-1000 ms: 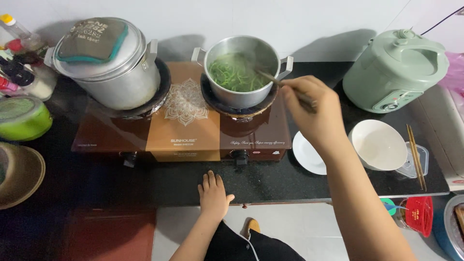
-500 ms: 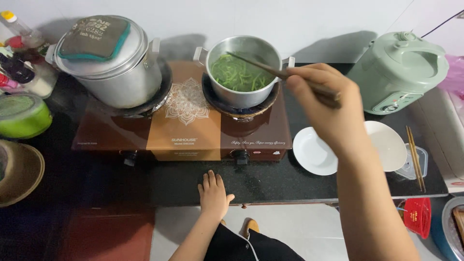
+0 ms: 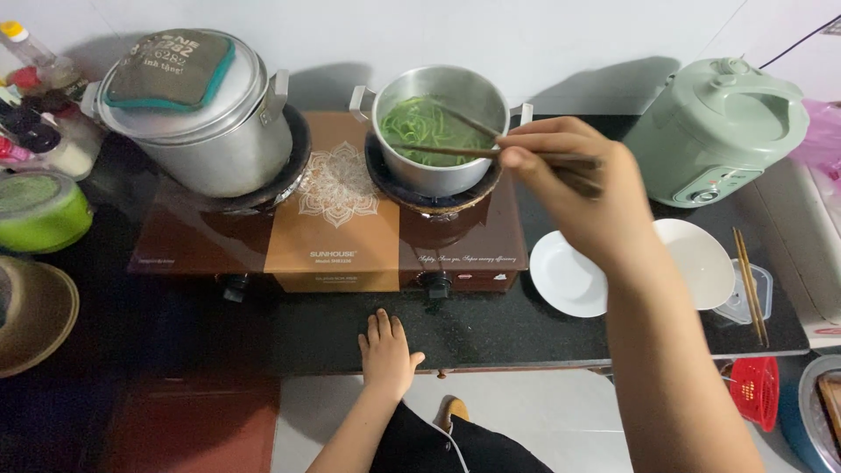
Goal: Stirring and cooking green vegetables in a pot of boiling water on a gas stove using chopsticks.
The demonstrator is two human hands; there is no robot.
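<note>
My right hand (image 3: 578, 188) grips a pair of dark chopsticks (image 3: 455, 144), raised over the right burner with the tips reaching into a small steel pot (image 3: 438, 171) of green vegetables (image 3: 420, 127). My left hand (image 3: 385, 350) rests flat, fingers slightly apart, on the black counter edge (image 3: 289, 337) in front of the brown two-burner gas stove (image 3: 333, 236). It holds nothing. A white saucer (image 3: 561, 280) and a white bowl (image 3: 701, 258) lie on the counter just below my right forearm.
A large lidded aluminium pot (image 3: 206, 144) with a cloth pad on top fills the left burner. A pale green rice cooker (image 3: 718, 131) stands at right. Spare chopsticks (image 3: 749, 280) lie on a clear container. A green lidded bowl (image 3: 39, 210), bottles and a straw hat (image 3: 35, 311) sit at left.
My right hand has lifted and drawn back toward me, with the chopsticks now angled lower into the pot. My left hand has stayed put on the counter edge.
</note>
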